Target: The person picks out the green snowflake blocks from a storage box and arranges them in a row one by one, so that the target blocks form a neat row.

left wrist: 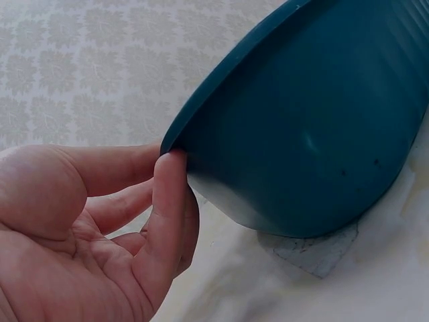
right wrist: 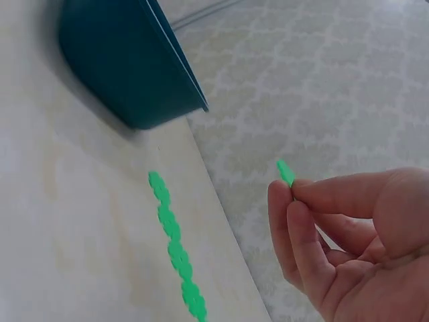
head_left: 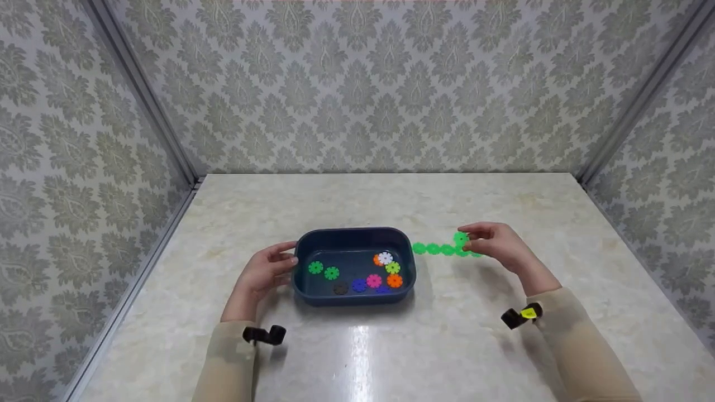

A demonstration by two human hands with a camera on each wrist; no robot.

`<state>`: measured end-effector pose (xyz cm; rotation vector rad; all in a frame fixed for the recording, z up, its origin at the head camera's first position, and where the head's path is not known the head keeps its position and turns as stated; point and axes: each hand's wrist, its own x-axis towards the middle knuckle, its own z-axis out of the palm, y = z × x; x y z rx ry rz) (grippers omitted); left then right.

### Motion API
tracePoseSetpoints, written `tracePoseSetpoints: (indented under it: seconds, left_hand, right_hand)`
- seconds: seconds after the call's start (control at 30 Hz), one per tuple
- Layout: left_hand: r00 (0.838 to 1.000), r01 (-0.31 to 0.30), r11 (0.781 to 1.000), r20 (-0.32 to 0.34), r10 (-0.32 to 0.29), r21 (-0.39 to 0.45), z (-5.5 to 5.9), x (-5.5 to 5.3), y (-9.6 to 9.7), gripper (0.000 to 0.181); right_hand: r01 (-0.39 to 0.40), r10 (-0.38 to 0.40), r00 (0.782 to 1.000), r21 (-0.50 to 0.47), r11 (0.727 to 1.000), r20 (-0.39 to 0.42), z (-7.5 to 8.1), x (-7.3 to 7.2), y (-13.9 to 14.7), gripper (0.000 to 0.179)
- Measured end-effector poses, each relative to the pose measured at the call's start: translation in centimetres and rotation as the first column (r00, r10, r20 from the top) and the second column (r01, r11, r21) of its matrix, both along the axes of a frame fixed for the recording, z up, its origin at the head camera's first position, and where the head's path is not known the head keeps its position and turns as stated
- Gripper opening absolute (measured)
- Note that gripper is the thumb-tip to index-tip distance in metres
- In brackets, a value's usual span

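Observation:
A dark blue rectangular plastic tub (head_left: pixel 352 241) holds several small notched discs, among them a green disc (head_left: pixel 332 273), a pink disc (head_left: pixel 373 281) and a white disc (head_left: pixel 385 258). At the tub's left end, my left hand (head_left: pixel 267 272) pinches the rim (left wrist: pixel 221 74) between thumb and fingertips. To the right of the tub, a row of green discs (head_left: pixel 434 249) lies joined edge to edge on the table. My right hand (head_left: pixel 497 245) pinches a single green disc (right wrist: pixel 285 173) on edge, raised above the row; it partly overlaps the row's right end in the head view.
The pale marbled table (head_left: pixel 447 346) carries the tub and the row. Patterned wall panels (head_left: pixel 357 89) enclose its back and sides. A black wrist camera (head_left: pixel 265 335) sits on the left sleeve, another black camera (head_left: pixel 520 316) on the right.

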<state>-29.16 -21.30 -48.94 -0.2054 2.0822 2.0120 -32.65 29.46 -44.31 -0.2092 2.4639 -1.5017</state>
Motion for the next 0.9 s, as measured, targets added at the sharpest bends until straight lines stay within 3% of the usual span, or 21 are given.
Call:
tracePoseSetpoints:
  seconds: [0.3, 0.47, 0.9]
  left_hand:
    - [1.0, -0.002, 1.0, 0.015, 0.002, 0.008, 0.0, 0.2, -0.1, 0.053]
    - [1.0, -0.004, 1.0, 0.011, 0.004, 0.001, 0.1, 0.1, -0.1, 0.052]
    - [1.0, -0.01, 1.0, -0.001, 0.01, -0.002, 0.2, 0.1, 0.0, 0.053]
  right_hand:
    - [0.07, -0.07, 0.997, -0.014, 0.997, 0.024, -0.6, -0.3, 3.6, 0.061]
    - [0.104, -0.102, 0.994, -0.051, 0.993, 0.04, -1.0, -0.6, 5.3, 0.057]
    - [0.202, -0.199, 0.973, -0.019, 0.979, 0.114, -3.0, -1.5, 9.3, 0.053]
